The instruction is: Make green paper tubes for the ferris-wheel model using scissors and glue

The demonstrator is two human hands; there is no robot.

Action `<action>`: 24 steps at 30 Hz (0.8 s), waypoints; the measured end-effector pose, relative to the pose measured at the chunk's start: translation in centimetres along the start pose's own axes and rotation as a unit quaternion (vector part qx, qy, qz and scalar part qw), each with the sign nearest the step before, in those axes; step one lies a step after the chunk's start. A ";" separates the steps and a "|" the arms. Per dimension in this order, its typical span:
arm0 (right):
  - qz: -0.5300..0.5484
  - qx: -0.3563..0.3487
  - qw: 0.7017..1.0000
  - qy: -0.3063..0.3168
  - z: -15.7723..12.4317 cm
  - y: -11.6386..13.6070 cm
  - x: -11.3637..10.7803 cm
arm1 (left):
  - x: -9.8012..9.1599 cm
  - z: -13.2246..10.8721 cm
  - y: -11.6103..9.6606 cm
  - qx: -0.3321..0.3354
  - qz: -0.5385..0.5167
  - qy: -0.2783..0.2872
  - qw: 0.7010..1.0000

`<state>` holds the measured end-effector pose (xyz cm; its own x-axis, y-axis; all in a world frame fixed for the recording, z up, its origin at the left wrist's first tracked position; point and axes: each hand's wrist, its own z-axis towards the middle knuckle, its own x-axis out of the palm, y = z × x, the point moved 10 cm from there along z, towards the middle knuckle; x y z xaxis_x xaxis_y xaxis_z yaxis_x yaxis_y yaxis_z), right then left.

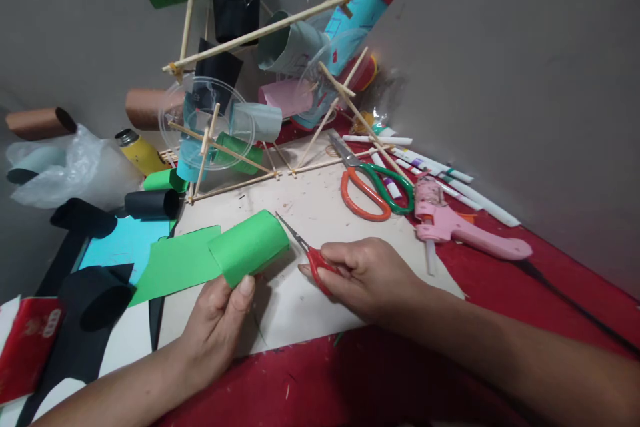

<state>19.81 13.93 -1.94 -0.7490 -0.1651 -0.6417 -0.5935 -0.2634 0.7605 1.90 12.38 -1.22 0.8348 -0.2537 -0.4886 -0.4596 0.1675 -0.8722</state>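
While the left hand (220, 313) pinches a green paper roll (251, 245), the right hand (367, 277) holds small scissors (316, 260)

As it looks like thin craft paper, the roll should be light, scarcely slippery and easily creased; its near lower edge seems the place for a gentle hold. Nearest, above the red counter (310, 380), the left hand's grip is pressed together on that edge, thumb outside, the other fingers partly hidden. To the right, the other grip is closed round the red handles; whether the blade tips touch the roll's right rim cannot be told. The roll is over a pale sheet (305, 197), right of a flat green sheet (183, 263). Farther off, large scissors (354, 159) lie left of a pink glue gun (465, 230), and a stick frame (235, 187) stands far left.
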 end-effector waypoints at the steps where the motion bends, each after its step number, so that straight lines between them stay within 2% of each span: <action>1: 0.009 0.010 1.000 -0.002 0.0 -0.1 0.0 | -0.1 0.0 0.3 -0.019 -0.025 -0.007 0.999; 4: 0.028 0.036 0.999 -0.009 0.0 -0.6 -0.1 | 0.1 0.2 1.4 -0.097 -0.176 -0.022 0.979; 6: 0.034 0.038 0.999 -0.010 0.0 -0.7 0.0 | 0.6 0.5 1.8 -0.141 -0.297 -0.026 0.944; 8: 0.034 0.034 0.999 -0.012 0.0 -0.7 0.1 | 0.8 0.7 1.7 -0.165 -0.369 -0.029 0.914; 17: 0.015 0.014 1.000 0.004 -0.1 0.1 0.4 | 1.0 0.6 1.8 -0.223 -0.381 -0.014 0.897; 24: -0.016 0.003 1.000 -0.002 -0.1 0.2 0.2 | 1.5 0.7 1.4 -0.228 -0.401 -0.003 0.887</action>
<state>19.58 13.71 -1.91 -0.7307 -0.1529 -0.6654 -0.6190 -0.2627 0.7401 2.69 12.94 -3.14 0.9498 -0.1110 0.2923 0.2094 -0.4684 -0.8583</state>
